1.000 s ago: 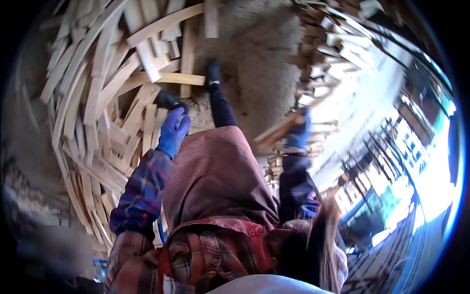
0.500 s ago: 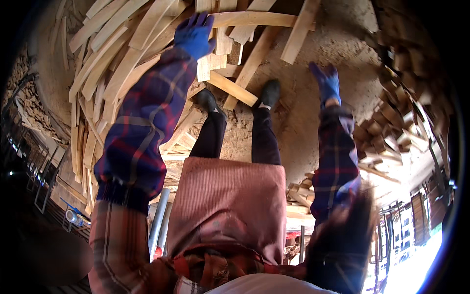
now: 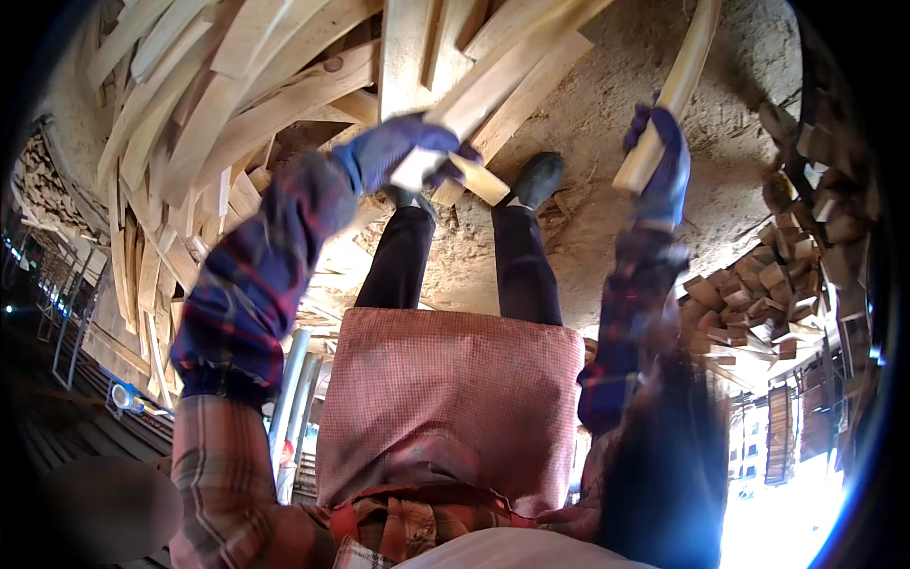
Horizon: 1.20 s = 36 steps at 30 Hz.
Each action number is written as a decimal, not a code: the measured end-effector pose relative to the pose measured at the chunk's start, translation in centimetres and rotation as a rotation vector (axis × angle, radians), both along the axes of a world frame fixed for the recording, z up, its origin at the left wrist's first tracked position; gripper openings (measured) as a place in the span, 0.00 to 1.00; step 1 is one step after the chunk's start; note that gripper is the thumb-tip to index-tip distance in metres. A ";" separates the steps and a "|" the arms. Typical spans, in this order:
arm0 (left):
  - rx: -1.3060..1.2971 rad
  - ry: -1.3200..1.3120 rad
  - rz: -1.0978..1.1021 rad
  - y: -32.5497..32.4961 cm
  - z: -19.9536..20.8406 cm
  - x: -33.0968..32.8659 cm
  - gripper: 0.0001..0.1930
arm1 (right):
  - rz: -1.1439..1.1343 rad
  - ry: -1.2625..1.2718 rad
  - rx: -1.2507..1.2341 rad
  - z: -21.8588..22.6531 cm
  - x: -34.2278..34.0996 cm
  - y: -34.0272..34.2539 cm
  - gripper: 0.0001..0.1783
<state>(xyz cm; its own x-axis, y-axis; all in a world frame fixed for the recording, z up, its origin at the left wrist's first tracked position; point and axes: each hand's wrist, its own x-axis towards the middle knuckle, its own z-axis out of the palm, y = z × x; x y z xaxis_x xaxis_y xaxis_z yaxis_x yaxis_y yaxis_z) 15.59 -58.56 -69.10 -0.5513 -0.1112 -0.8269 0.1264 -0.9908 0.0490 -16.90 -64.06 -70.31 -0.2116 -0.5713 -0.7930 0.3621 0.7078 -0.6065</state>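
Both of my hands wear blue-purple gloves. My left hand (image 3: 403,152) is closed round the near end of a pale wooden plank (image 3: 493,85), which slants away to the upper right. Its bright, square-cut end shows below my fingers. On the right, my right hand (image 3: 666,166) wraps round the lower part of a narrow wooden strip (image 3: 684,71). That strip points up and away, its near end sticking out past my palm. Under the left plank lies another board (image 3: 540,90), and a short wood piece (image 3: 482,180) lies near my shoes.
A large heap of loose planks (image 3: 218,114) spreads over the left. Stacked wood blocks (image 3: 758,294) stand at the right. My dark shoes (image 3: 540,180) rest on the dusty floor (image 3: 588,133). A pink apron (image 3: 455,398) covers my lap, with metal pipes (image 3: 292,389) beside it.
My left hand has come nearer, from spread fingers over the heap to gripping a plank. My right hand, empty before, now holds a wooden strip.
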 end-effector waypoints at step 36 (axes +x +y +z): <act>0.550 -0.139 0.644 29.3 29.3 4.9 0.24 | 0.968 0.159 0.289 9.8 21.6 13.8 0.26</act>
<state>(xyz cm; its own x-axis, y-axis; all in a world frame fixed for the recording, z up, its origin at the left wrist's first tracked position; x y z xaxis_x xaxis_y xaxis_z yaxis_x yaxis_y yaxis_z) 20.53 -29.25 -39.81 -0.4083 0.0692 -0.9102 0.7008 -0.6152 -0.3611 4.74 -50.28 -60.47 0.1240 -0.3449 -0.9304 -0.5124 0.7807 -0.3577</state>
